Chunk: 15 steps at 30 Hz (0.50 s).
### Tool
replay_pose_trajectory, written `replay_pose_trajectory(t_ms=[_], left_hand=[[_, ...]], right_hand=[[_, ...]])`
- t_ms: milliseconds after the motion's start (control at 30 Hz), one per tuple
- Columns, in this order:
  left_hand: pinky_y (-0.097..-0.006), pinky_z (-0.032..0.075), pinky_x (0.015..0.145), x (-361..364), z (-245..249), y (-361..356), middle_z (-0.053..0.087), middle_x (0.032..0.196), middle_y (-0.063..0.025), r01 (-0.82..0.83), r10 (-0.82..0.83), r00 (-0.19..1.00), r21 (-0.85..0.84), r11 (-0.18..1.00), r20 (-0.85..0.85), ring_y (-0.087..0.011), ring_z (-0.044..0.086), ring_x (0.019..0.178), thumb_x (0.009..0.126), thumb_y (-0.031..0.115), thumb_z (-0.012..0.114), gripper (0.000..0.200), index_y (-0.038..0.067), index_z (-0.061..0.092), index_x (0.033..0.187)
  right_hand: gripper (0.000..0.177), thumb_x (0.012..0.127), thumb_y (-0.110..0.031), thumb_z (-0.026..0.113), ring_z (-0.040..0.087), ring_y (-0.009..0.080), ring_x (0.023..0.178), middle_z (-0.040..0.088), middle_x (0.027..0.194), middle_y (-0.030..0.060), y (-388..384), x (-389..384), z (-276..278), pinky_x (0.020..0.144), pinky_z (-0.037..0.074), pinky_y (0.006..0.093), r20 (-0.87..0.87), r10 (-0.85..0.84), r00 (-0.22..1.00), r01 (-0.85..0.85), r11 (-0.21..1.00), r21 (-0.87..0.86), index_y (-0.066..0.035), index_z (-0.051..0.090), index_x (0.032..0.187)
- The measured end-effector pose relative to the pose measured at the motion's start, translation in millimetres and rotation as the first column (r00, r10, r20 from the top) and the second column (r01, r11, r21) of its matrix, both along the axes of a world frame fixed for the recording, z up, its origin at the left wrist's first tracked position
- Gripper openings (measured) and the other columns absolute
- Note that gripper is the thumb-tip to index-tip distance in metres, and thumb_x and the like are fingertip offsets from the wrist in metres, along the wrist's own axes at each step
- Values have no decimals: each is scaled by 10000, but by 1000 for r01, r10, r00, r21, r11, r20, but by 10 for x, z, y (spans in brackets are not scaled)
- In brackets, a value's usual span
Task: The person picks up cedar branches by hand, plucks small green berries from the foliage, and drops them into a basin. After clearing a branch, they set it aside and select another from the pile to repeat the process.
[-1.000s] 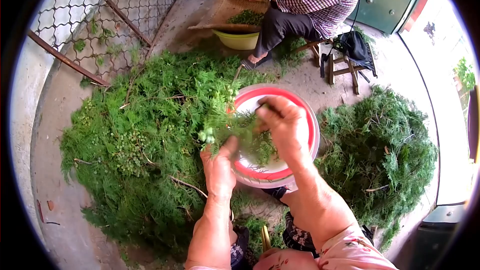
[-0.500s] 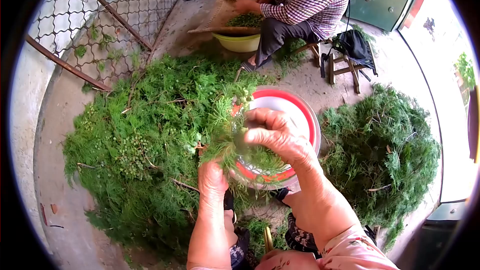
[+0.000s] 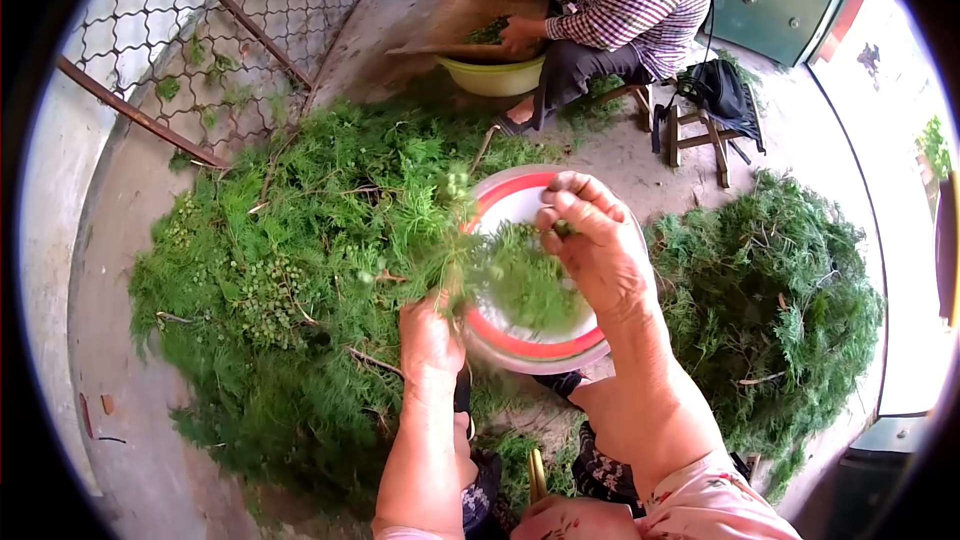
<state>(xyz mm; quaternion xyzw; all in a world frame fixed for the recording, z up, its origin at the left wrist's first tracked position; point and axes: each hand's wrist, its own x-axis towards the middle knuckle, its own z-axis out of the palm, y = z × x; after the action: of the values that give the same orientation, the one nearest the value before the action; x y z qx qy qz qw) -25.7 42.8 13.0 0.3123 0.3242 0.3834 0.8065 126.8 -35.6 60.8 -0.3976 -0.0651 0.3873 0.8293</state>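
My left hand (image 3: 430, 340) is closed around the stem of a feathery evergreen sprig (image 3: 530, 282), whose blurred leaves spread over the basin. Raised above the basin's right side, my right hand (image 3: 603, 255) has its fingers curled in, with small green berries (image 3: 562, 228) partly showing between them. Beneath both hands is a white basin with a red band on its rim (image 3: 530, 347); the sprig hides part of its inside. A big pile of evergreen branches (image 3: 300, 230) with clusters of round green berries (image 3: 268, 302) lies just left of my left hand.
Another heap of evergreen branches (image 3: 760, 310) lies to the right. Ahead, a seated person in a checked shirt (image 3: 640, 0) works over a tray above a yellow-green basin (image 3: 492, 78). A wooden stool (image 3: 705, 135) holds a black bag (image 3: 718, 88). Wire mesh (image 3: 270, 30) stands at left.
My right hand has moved up and right, away from the sprig, its fingers curling in. The sprig now hangs over the basin's middle. The other person's hand has reached down into the tray.
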Motion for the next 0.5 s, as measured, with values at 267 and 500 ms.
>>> replay_pose_trajectory(t_ms=[267,500], left_hand=[[-283,513,669,-42,-25,54,645,935,-87,-36,36,999,-7,999,14,-156,608,793,824,19,622,178,-13,616,999],[-302,503,675,-13,49,16,642,968,-74,-25,25,1000,-7,1000,-2,-146,603,822,812,8,625,227,0,596,1037]], right_hand=[[261,742,-158,716,569,137,663,628,744,80,6,-105,-3,631,455,270,802,415,430,-36,895,-444,5,644,933],[228,748,-170,708,579,189,659,617,726,133,127,-198,-176,619,453,305,808,432,400,61,867,-494,-8,647,897]])
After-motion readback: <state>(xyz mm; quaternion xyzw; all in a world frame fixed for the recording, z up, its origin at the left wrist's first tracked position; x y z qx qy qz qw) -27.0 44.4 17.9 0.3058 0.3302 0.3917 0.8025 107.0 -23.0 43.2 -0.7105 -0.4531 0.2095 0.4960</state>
